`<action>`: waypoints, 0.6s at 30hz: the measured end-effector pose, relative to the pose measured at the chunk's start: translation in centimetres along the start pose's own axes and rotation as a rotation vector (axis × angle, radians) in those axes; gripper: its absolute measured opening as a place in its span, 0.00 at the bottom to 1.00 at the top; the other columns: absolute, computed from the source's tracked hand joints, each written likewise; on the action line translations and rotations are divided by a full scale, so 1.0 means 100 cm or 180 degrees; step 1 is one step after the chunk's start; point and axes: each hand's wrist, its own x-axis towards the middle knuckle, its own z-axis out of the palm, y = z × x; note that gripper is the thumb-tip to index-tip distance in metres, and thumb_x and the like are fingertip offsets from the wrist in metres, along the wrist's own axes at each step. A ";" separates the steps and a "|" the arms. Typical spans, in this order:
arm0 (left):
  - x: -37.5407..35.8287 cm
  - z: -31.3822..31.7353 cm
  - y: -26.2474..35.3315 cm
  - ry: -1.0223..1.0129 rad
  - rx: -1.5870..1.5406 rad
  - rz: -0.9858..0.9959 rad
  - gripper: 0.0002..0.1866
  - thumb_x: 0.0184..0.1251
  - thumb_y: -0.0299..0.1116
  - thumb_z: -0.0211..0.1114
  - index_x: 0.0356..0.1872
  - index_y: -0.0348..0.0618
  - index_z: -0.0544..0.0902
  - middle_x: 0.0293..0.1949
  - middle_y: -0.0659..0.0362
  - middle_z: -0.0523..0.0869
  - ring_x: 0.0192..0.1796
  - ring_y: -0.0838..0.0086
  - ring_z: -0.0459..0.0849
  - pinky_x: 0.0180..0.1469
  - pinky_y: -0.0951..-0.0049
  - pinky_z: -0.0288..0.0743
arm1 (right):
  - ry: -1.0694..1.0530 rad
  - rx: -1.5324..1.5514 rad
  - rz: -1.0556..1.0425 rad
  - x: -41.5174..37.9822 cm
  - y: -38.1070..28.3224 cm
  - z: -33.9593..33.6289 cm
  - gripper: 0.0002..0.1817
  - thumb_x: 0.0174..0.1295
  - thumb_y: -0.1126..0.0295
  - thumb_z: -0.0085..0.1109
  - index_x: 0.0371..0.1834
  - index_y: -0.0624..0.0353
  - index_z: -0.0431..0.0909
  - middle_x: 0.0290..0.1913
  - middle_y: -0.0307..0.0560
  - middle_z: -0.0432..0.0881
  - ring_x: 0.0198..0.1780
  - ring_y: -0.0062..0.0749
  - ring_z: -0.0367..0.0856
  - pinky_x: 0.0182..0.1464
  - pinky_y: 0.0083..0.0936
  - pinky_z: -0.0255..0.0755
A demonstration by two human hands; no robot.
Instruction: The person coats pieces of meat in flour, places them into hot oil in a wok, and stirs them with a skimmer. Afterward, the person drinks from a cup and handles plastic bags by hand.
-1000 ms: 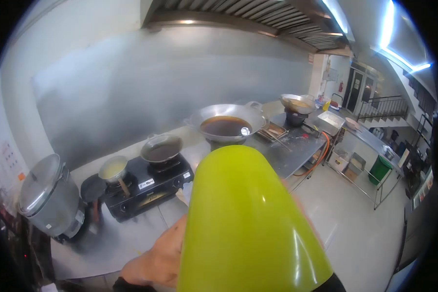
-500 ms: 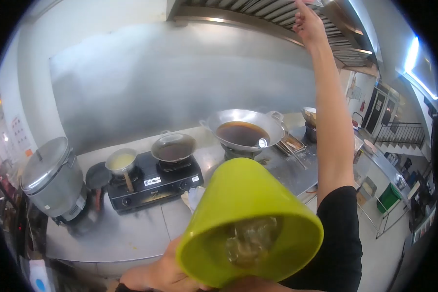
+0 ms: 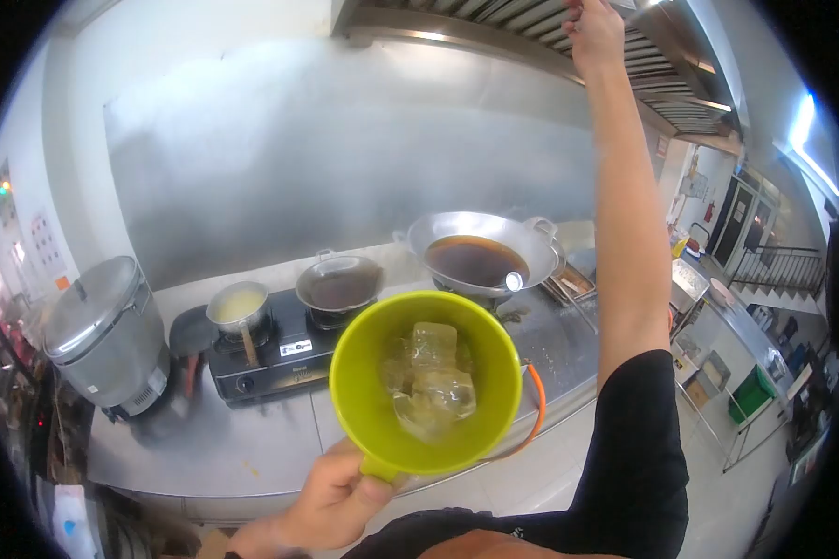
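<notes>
A lime-green plastic mug point(image 3: 347, 382) is tipped toward me in the middle of the head view, and several clear ice cubes point(image 3: 435, 380) lie inside it. My left hand point(image 3: 331, 498) is closed round its handle, below the rim. High up at the top edge, under the hood, my right hand point(image 3: 596, 35) is raised on a stretched arm. Its fingers are curled together, and the frame edge cuts off their tips and whatever they may hold.
On the steel counter point(image 3: 252, 466) stand a large lidded cooker point(image 3: 103, 335), a black two-burner stove point(image 3: 238, 377), a saucepan point(image 3: 238, 304) of yellowish liquid and a small wok point(image 3: 340, 282). A large wok point(image 3: 480, 256) of dark oil holds a thermometer point(image 3: 514, 280). The exhaust hood point(image 3: 494, 23) hangs overhead.
The mug has moved left and tilted so its inside faces me, showing the ice cubes clearly. My left hand's grip on the handle has come into view. My right hand stays raised.
</notes>
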 end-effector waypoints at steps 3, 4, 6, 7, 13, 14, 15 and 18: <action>0.003 -0.005 -0.013 -0.0307 -0.0273 0.0192 0.20 0.69 0.45 0.47 0.35 0.35 0.73 0.34 0.56 0.76 0.43 0.70 0.75 0.46 0.68 0.69 | -0.0173 -0.0060 0.0034 -0.008 -0.010 0.004 0.09 0.54 0.62 0.60 0.24 0.51 0.74 0.17 0.29 0.68 0.13 0.11 0.59 0.12 0.11 0.50; 0.003 -0.006 -0.014 -0.0461 -0.0410 0.0236 0.18 0.70 0.42 0.47 0.42 0.34 0.74 0.40 0.55 0.76 0.48 0.71 0.74 0.50 0.68 0.67 | -0.0249 -0.0095 0.0093 -0.011 -0.015 0.006 0.08 0.54 0.62 0.60 0.25 0.51 0.74 0.18 0.29 0.68 0.13 0.11 0.60 0.13 0.11 0.50; 0.006 -0.001 -0.010 -0.0403 -0.0500 0.0311 0.19 0.70 0.43 0.47 0.42 0.33 0.73 0.39 0.56 0.75 0.47 0.70 0.75 0.49 0.68 0.68 | -0.0230 -0.0094 0.0081 -0.013 -0.019 0.007 0.08 0.54 0.62 0.60 0.25 0.52 0.75 0.18 0.30 0.69 0.14 0.11 0.60 0.13 0.11 0.51; 0.006 0.001 -0.008 -0.0374 -0.0547 0.0342 0.20 0.70 0.44 0.47 0.42 0.33 0.73 0.38 0.56 0.75 0.46 0.69 0.76 0.49 0.67 0.68 | -0.0221 -0.0094 0.0082 -0.014 -0.021 0.008 0.08 0.54 0.61 0.60 0.26 0.52 0.75 0.19 0.30 0.70 0.14 0.11 0.60 0.14 0.11 0.51; 0.000 0.003 -0.008 -0.0333 -0.0628 0.0345 0.21 0.69 0.46 0.46 0.38 0.33 0.72 0.36 0.55 0.75 0.45 0.68 0.77 0.49 0.66 0.69 | -0.0180 -0.0224 0.0032 -0.010 -0.023 0.007 0.10 0.55 0.60 0.60 0.25 0.53 0.75 0.19 0.30 0.71 0.14 0.11 0.61 0.13 0.11 0.51; -0.001 0.003 -0.008 -0.0313 -0.0597 0.0295 0.21 0.69 0.46 0.46 0.38 0.33 0.72 0.36 0.55 0.75 0.45 0.67 0.77 0.49 0.66 0.69 | -0.0151 -0.0243 0.0044 -0.008 -0.022 0.006 0.10 0.55 0.59 0.60 0.25 0.53 0.75 0.18 0.30 0.70 0.14 0.11 0.61 0.13 0.11 0.51; -0.003 0.002 -0.007 -0.0290 -0.0569 0.0244 0.21 0.69 0.46 0.46 0.38 0.33 0.72 0.36 0.55 0.74 0.45 0.67 0.77 0.48 0.66 0.69 | -0.0125 -0.0264 0.0060 -0.006 -0.020 0.006 0.10 0.55 0.59 0.60 0.25 0.53 0.75 0.18 0.30 0.70 0.13 0.11 0.60 0.13 0.11 0.52; -0.007 0.002 -0.005 -0.0242 -0.0609 0.0225 0.22 0.69 0.47 0.45 0.38 0.34 0.72 0.36 0.55 0.74 0.45 0.67 0.76 0.48 0.66 0.69 | -0.0111 -0.0186 0.0048 -0.002 -0.015 0.005 0.11 0.54 0.59 0.60 0.25 0.53 0.76 0.17 0.30 0.70 0.12 0.12 0.60 0.12 0.11 0.52</action>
